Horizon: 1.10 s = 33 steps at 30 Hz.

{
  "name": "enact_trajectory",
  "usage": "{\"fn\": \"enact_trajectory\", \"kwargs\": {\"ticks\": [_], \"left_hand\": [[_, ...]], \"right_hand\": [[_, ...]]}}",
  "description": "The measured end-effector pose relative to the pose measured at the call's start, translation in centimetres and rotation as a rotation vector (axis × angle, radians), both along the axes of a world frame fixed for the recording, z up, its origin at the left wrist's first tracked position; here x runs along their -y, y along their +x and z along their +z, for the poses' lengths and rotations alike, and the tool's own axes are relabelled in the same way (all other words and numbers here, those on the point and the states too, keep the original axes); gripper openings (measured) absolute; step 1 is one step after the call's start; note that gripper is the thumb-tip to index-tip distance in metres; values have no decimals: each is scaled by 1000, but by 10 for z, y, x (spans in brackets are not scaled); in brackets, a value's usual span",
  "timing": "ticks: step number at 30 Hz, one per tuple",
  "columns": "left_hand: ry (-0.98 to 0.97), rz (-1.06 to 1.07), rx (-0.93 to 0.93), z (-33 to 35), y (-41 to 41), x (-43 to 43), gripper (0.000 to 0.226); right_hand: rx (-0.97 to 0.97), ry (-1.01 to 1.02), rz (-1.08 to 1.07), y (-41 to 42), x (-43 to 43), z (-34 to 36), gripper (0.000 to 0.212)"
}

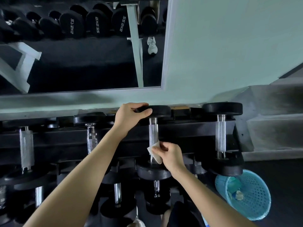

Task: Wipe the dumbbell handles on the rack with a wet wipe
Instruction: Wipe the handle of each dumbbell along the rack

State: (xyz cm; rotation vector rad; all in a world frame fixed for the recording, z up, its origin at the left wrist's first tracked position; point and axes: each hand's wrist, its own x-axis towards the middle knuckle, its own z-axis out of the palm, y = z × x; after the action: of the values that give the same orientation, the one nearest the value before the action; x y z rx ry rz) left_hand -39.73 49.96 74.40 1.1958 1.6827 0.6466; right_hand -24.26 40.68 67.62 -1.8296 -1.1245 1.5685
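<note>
The right grip point(170, 155) pinches a white wet wipe point(155, 152) against the near end of a knurled dumbbell handle point(153, 133) on the top row of the rack point(188, 130). Beyond it and to the left, the left grip point(129, 117) curls over that dumbbell's far head point(161, 110), thumb underneath. A blue basket point(257, 203) sits below and to the right of the right grip.

Colours and patterns noted on inspection.
The rack point(57, 138) and dumbbell head point(162, 110) are showing black; the handle point(153, 134) is showing silver with fine cross-hatched knurling; the wet wipe point(155, 154) is showing white; the basket point(257, 199) is showing light blue with rows of round perforations; the wall point(229, 46) is showing pale green.
</note>
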Motion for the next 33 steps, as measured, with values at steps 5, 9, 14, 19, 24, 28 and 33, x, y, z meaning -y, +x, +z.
{"fn": "enact_trajectory", "kwargs": {"ticks": [5,9,14,19,24,28,33], "left_hand": [[19,5,13,-2,-3,0,20],[32,5,22,-5,-4,0,20],[32,-7,22,-8,-6,-2,21],[37,-7,19,-8,-4,-3,27],[5,-3,71,-7,-8,-3,31],[14,-22,76,-5,-9,-4,33],[8,-59,62,-3,-10,-5,35]], "right_hand": [[-141,-37,-86,-3,-9,6,14],[-172,-19,-219,-13,-36,16,19],[62,44,-304,-35,-55,21,18],[222,143,-321,-48,-56,21,35],[315,169,-114,-35,-13,13,32],[406,-8,131,-19,9,7,29],[311,-116,352,3,-2,10,24]]}}
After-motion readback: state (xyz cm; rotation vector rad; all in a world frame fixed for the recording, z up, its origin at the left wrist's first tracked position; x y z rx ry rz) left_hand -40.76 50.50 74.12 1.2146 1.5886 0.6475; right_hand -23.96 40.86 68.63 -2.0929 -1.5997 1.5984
